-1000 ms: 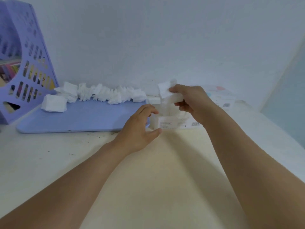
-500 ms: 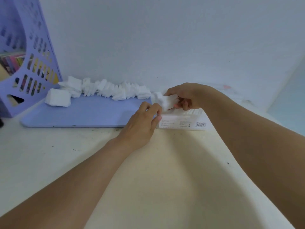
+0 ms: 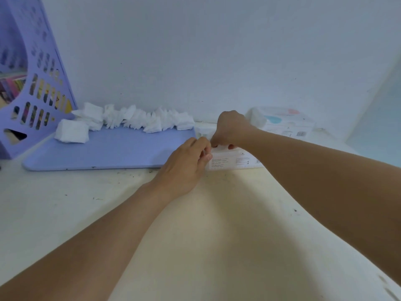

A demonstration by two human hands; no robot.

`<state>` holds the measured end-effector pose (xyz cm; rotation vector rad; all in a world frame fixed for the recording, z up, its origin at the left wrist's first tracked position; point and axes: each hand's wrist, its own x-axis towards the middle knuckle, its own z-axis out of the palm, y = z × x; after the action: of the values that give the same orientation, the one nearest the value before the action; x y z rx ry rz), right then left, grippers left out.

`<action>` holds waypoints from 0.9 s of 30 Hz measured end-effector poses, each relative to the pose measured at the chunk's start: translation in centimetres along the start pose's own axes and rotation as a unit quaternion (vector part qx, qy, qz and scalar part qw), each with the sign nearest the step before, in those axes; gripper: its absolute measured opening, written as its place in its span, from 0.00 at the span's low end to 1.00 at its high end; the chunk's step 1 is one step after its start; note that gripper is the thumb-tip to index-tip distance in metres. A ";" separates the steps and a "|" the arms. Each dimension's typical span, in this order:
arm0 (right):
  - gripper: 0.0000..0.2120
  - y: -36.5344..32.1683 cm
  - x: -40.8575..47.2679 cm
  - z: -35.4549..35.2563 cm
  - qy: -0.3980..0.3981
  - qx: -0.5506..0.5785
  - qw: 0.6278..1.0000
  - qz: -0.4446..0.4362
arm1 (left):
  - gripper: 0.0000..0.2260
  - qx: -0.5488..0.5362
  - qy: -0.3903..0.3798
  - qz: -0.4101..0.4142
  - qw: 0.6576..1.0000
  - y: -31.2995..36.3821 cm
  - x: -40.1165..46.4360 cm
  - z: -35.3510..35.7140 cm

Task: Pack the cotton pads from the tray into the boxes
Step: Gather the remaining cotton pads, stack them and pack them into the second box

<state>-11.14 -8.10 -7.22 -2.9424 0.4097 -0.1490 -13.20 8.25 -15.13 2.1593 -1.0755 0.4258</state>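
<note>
Both hands work at the clear box (image 3: 233,160) beside the tray (image 3: 112,151): left hand (image 3: 186,164) pinches its corner, right hand (image 3: 230,129) fingers curl inside (contents hidden). Most cotton pads (image 3: 134,120) remain on the tray.

Pads (image 3: 134,120): white, soft fibrous cotton with fluffy, matt surfaces and frayed edges. Tray (image 3: 112,151): lilac plastic, smooth, low sheen. Box (image 3: 233,161): clear glossy plastic with a white printed paper label on the near face. Rack (image 3: 36,83): lilac moulded plastic, smooth, with slotted walls. Pack (image 3: 284,123): white soft film wrap, slightly glossy, printed with coloured marks. Table (image 3: 195,235): cream, smooth, matt surface, flecked with dark specks near the tray edge. Wall (image 3: 195,51): matt painted finish, faintly marked.
</note>
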 end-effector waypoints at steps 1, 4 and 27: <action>0.14 -0.1 0.0 0.2 0.019 -0.039 0.999 -0.013 | 0.04 0.000 0.001 0.001 1.000 0.1 0.0 0.0; 0.15 -0.2 -0.4 0.6 0.057 -0.123 0.990 -0.025 | 0.03 0.004 0.010 0.002 1.000 0.0 -0.1 0.0; 0.14 0.5 -1.2 0.9 0.059 0.031 0.997 0.035 | 0.05 -0.013 0.007 0.008 1.000 -0.4 -0.1 0.3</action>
<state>-12.35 -8.09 -8.27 -2.8636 0.5130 -0.3213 -12.95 8.24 -15.53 2.1238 -1.0857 0.4324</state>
